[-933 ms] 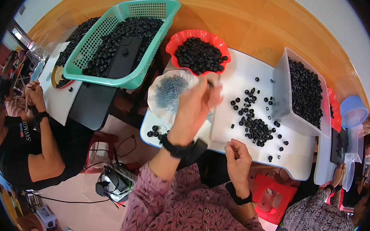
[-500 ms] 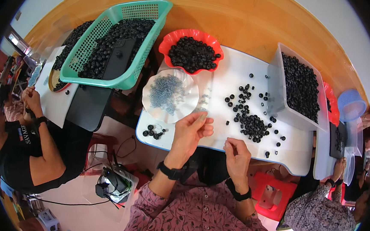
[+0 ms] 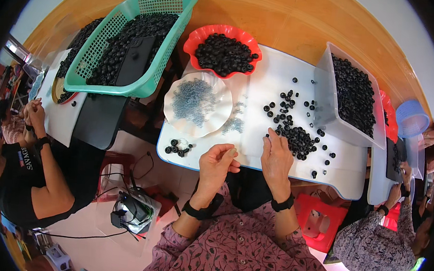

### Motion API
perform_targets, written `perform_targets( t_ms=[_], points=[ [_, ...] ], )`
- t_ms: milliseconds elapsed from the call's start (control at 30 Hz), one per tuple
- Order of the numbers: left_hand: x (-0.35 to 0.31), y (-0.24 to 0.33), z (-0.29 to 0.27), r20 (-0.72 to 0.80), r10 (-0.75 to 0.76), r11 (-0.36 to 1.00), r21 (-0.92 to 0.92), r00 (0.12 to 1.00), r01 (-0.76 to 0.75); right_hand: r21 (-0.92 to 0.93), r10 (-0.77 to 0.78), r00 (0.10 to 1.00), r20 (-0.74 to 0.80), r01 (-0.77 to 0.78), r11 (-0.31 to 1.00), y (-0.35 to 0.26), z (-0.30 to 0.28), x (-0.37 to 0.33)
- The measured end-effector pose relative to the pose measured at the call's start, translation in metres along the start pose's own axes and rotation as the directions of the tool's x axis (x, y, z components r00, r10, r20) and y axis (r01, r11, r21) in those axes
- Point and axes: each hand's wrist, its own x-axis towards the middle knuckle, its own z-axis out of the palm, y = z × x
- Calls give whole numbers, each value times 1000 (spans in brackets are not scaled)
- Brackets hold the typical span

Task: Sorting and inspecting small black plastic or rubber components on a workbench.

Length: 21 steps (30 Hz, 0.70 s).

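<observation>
My left hand (image 3: 218,167) is just over the near edge of the white table, its thumb and fingertips pressed together. Whatever it may pinch is hidden or too small to make out. My right hand (image 3: 276,162) reaches over the tabletop with fingers stretched forward. By its thumb and index tips lies a small black piece (image 3: 267,135), close enough that I cannot tell whether they touch. Just beyond is a loose pile of black bead-like parts (image 3: 301,141). Left of my hands, a white wavy-edged plate (image 3: 171,113) holds many tiny clear-bluish pieces, some spilled beside it (image 3: 234,125).
A red scalloped bowl (image 3: 189,45) and a clear bin (image 3: 324,110) hold more black parts. A few black parts (image 3: 178,148) sit at the table's left corner. The green basket (image 3: 152,83) stands further left. People work on both sides. A red stool (image 3: 316,220) is below right.
My right hand has moved forward to the small black piece, its fingers straightening. My left hand has drawn back toward me from beside the plate. The view has shifted slightly.
</observation>
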Motion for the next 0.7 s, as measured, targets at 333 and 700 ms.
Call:
perform_targets(
  t_ms=[333,700],
  points=[
    [15,1,1,54,512,393,873,857,-290,211,50,998,42,-58,976,8,0,-6],
    [18,-2,-1,94,465,284,926,880,-250,311,14,998,-57,4,950,11,2,-14]
  ],
)
